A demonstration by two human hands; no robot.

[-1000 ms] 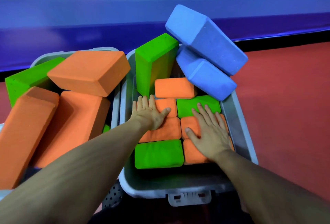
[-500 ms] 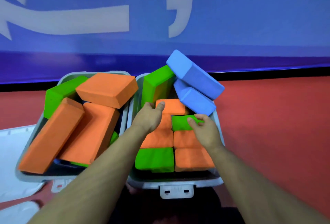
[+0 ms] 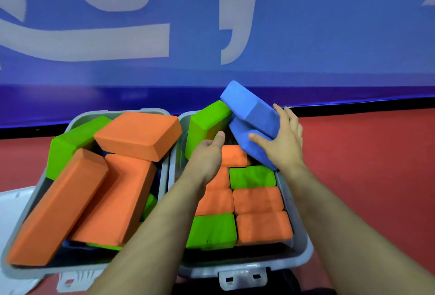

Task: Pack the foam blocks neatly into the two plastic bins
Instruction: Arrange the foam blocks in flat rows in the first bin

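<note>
Two grey bins stand side by side. The right bin (image 3: 303, 254) holds small orange blocks (image 3: 259, 200) and green blocks (image 3: 211, 231) packed flat. An upright green block (image 3: 207, 120) stands at its back left. Two blue blocks lean at its back right. My right hand (image 3: 282, 144) grips the upper blue block (image 3: 249, 108), thumb beneath it and fingers over its right end. The lower blue block (image 3: 244, 151) lies under it. My left hand (image 3: 207, 153) hovers beside the upright green block, thumb up, fingers hidden. The left bin (image 3: 80, 118) holds large orange blocks (image 3: 138, 134) and a green block (image 3: 68, 144) in a loose pile.
A blue wall with white shapes (image 3: 94, 42) rises right behind the bins. Red floor (image 3: 364, 165) stretches to the right. A white flat piece (image 3: 14, 200) lies at the left of the left bin. Latches (image 3: 242, 278) stick out at the bins' near edges.
Both hands have lifted off the flat small blocks and moved to the back of the right bin. My right hand has taken hold of the upper blue block. The view has pulled back.
</note>
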